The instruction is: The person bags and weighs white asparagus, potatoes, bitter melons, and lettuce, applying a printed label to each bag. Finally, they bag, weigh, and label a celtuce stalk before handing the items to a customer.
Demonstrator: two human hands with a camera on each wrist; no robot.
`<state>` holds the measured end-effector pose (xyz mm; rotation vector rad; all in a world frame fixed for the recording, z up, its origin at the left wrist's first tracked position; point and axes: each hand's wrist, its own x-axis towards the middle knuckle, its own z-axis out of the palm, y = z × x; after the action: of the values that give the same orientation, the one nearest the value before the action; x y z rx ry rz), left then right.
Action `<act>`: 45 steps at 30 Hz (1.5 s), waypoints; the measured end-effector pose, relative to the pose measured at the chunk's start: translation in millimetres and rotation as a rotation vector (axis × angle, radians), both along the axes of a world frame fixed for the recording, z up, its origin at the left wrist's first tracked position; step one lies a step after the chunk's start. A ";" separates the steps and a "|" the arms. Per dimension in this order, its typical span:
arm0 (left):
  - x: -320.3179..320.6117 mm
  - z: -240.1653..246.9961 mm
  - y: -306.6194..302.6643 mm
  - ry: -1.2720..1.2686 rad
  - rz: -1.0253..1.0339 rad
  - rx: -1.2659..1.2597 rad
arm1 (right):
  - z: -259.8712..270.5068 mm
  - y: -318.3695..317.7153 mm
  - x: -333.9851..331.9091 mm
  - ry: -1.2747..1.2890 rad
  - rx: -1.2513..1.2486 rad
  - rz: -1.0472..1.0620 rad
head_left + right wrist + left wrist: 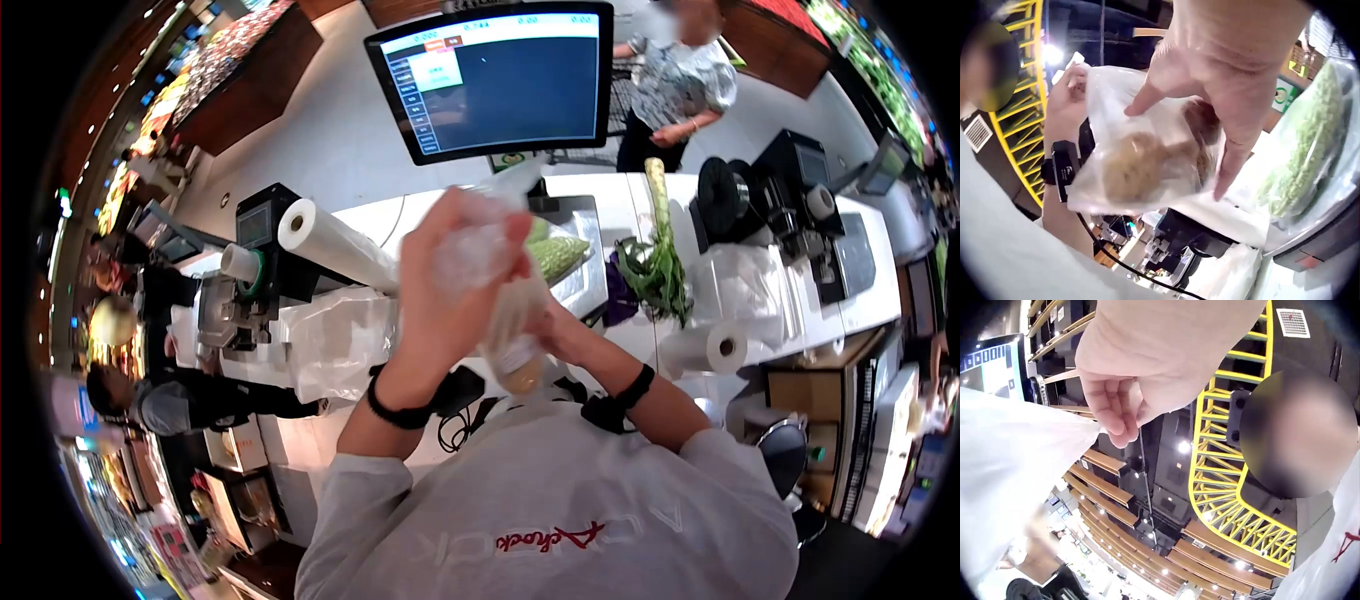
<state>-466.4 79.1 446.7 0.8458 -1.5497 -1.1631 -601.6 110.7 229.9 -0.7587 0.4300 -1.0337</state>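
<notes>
A clear plastic bag [1132, 165] with tan, potato-like lumps inside hangs in front of the chest, held between both hands. My left hand [450, 270] is raised at its top; in the left wrist view the thumb and fingertips of that left hand [1119, 406] pinch the bag's gathered corner [1088, 428]. Lower down, my right hand [562, 332] grips the bag's side, and in the right wrist view the right hand's [1222, 81] thumb and fingers reach round it. Beyond the hands, a bagged bitter melon [562, 257] lies on the scale plate [595, 285].
A monitor [490, 90] stands at the counter's far side, with a person [680, 80] behind it. Leafy greens with a long stalk [655, 265] lie right of the scale. Bag rolls [335, 240] and flat plastic bags [340, 340] are at left, another roll [725, 345] at right.
</notes>
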 end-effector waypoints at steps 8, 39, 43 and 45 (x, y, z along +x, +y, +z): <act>-73.6 -34.4 -43.2 -0.302 -0.122 -0.160 | -54.3 -8.4 -110.4 -0.089 0.571 -0.339; -3.1 -117.4 -232.1 -0.902 0.469 -0.754 | -178.2 -165.4 -270.3 -0.173 0.277 -0.953; -1.9 -118.2 -233.6 -0.943 0.460 -0.751 | -171.9 -166.7 -270.7 -0.193 0.265 -0.929; -1.1 -117.8 -234.2 -0.986 0.450 -0.743 | -164.8 -164.8 -271.3 -0.173 0.308 -0.907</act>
<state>-467.5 -155.1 328.8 1.2090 -2.1671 0.2726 -873.0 -54.1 65.1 -0.1626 0.7928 -1.8051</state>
